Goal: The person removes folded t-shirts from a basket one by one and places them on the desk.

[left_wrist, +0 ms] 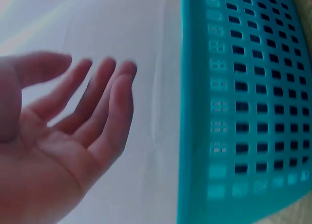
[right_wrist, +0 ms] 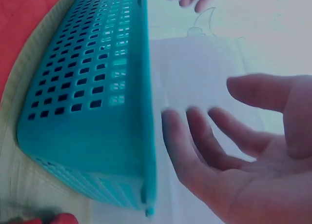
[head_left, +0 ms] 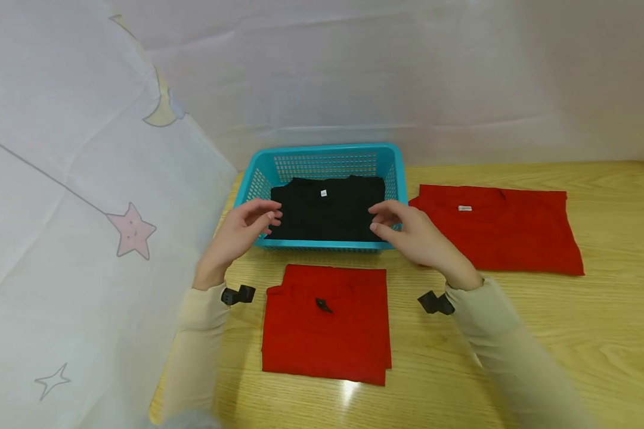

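A folded black shirt (head_left: 327, 211) with a small white neck tag lies inside the turquoise plastic basket (head_left: 322, 244). Over the basket's left front corner hovers my left hand (head_left: 245, 229), its fingers loosely bent and holding nothing. My right hand (head_left: 408, 229) hangs over the right front corner in the same relaxed way, also with nothing in it. Both wrist views show bent fingers spread apart beside the mesh wall. In front of the basket a folded red shirt (head_left: 327, 345) with a dark tag lies on the wooden table.
To the right of the basket lies another folded red shirt (head_left: 510, 238) with a white tag. A pale wall covering (head_left: 434, 83) rises behind the basket, and a white sheet with stars and a moon (head_left: 86, 179) stands along the left side. The table (head_left: 612, 333) has a wood grain.
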`<state>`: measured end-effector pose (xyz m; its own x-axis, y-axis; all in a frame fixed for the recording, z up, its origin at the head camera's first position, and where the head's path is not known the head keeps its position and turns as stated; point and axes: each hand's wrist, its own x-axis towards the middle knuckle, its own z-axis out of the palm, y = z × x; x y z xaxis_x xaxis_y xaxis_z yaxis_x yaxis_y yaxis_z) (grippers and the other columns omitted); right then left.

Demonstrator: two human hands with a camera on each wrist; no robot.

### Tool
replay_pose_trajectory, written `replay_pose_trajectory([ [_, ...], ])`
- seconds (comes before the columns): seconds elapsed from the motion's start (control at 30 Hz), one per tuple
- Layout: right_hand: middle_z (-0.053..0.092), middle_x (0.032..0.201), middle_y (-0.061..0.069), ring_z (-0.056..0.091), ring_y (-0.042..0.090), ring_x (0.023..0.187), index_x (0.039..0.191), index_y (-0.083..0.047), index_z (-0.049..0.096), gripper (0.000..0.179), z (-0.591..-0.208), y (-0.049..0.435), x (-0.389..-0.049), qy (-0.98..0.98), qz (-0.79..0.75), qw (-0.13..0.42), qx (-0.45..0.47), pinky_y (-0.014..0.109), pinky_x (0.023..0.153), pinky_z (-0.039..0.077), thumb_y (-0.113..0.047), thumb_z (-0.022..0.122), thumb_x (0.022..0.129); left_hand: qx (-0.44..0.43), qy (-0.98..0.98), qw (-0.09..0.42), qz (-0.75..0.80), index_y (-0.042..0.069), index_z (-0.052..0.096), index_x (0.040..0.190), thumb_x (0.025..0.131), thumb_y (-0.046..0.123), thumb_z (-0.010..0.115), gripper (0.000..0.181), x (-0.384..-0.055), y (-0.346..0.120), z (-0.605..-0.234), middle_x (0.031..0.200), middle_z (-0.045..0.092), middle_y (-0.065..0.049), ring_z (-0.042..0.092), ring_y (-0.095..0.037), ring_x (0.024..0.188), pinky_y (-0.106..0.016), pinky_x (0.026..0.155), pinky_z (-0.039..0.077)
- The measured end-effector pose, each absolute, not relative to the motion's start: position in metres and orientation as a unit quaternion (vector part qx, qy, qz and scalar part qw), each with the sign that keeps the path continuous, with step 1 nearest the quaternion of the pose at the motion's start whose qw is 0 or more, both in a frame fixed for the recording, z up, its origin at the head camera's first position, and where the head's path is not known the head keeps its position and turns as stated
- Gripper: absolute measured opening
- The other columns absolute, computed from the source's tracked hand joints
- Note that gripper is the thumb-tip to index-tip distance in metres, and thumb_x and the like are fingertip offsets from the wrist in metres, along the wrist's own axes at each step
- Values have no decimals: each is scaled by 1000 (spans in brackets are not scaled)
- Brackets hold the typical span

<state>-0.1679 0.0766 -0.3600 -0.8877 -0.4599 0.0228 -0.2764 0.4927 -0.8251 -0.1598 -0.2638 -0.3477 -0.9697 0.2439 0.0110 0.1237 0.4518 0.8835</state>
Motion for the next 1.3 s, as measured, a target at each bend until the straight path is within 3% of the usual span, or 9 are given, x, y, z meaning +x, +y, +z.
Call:
replay_pose_trajectory([
  [0.2,44,143,13,48,31,125,143,-9,37,50,-367,64,-185,836,-512,127,-152,49,99,46,-25,54,99,73,852,-38,517,7,57,129,101,16,49,31,-183,-246,-356,122,62,-18,62,-31,106,-33,84,54],
  [0.4,30,154,17,34,38,138,150,-8,24,61,-378,47,-202,814,-554,152,-87,52,110,36,-26,53,99,56,856,-142,494,7,58,128,98,9,47,32,-206,-236,-370,118,62,-16,63,-30,103,-41,84,53],
  [0.6,23,156,22,29,40,140,151,-5,19,67,-390,31,-218,835,-521,164,-70,54,113,30,-27,54,98,43,880,-173,440,4,59,127,97,8,44,34,-220,-233,-387,123,61,-16,61,-30,106,-43,87,50],
  [0.77,28,151,28,38,40,133,149,1,18,71,-396,23,-228,872,-452,168,-86,54,111,34,-29,55,96,12,898,-149,414,3,59,127,97,9,45,34,-225,-234,-397,124,60,-19,60,-32,106,-45,87,49],
  [0.9,26,149,31,40,41,129,148,3,16,73,-398,22,-232,889,-415,177,-85,54,109,35,-31,55,96,-15,910,-93,404,3,55,131,97,12,46,36,-229,-234,-398,127,57,-22,56,-34,110,-48,92,47],
  [1.13,20,151,32,31,43,136,149,5,11,78,-402,21,-239,898,-379,216,-61,55,111,32,-35,52,96,-84,926,54,365,1,38,144,100,24,46,50,-234,-239,-398,144,43,-23,47,-38,123,-51,101,42],
  [1.3,1,158,31,12,44,146,151,7,-7,91,-402,18,-243,889,-376,259,-41,57,116,22,-39,50,96,-127,914,133,362,2,28,149,100,31,46,59,-236,-243,-397,152,33,-22,42,-38,132,-50,107,38],
])
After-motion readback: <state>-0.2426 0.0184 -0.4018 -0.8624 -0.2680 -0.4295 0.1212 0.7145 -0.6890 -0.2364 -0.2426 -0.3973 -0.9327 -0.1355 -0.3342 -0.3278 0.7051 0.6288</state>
